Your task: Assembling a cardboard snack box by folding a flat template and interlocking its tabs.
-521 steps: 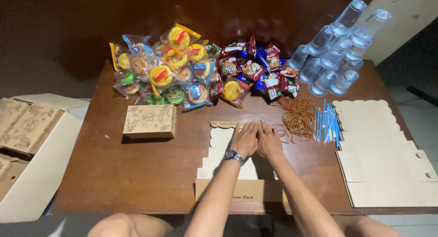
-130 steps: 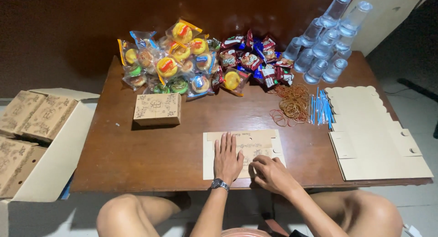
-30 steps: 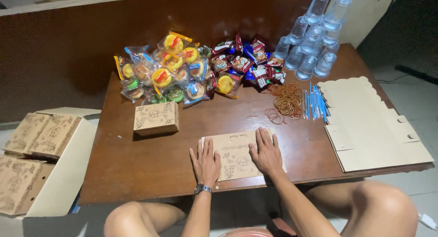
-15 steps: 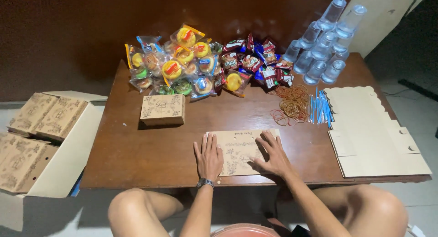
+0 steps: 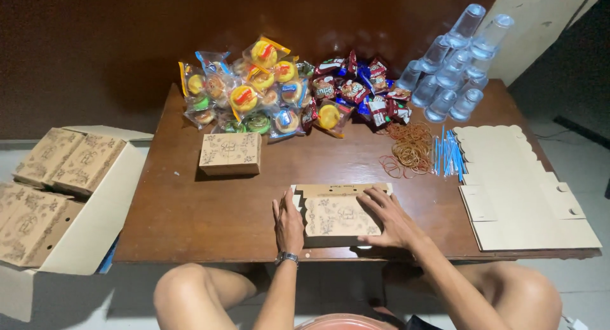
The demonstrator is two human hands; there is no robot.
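Left hand (image 5: pixel 289 223): flat, fingers open, pressing the left edge of the cardboard box blank (image 5: pixel 338 213).
Right hand (image 5: pixel 391 217): spread open, resting on the blank's right side.
Box blank: half folded, at the near edge of the counter (image 5: pixel 190 209), between both hands.
Behind: finished box (image 5: pixel 230 154), snack packets (image 5: pixel 279 91), rubber bands (image 5: pixel 410 149), plastic cups (image 5: pixel 454 60).
Right: stack of flat blanks (image 5: pixel 521 190).

The cardboard box blank (image 5: pixel 337 212) you press lies flat at the near edge of the table (image 5: pixel 190 203). It is tan with a printed floral pattern, partly folded, one plain flap turned out along its far side.
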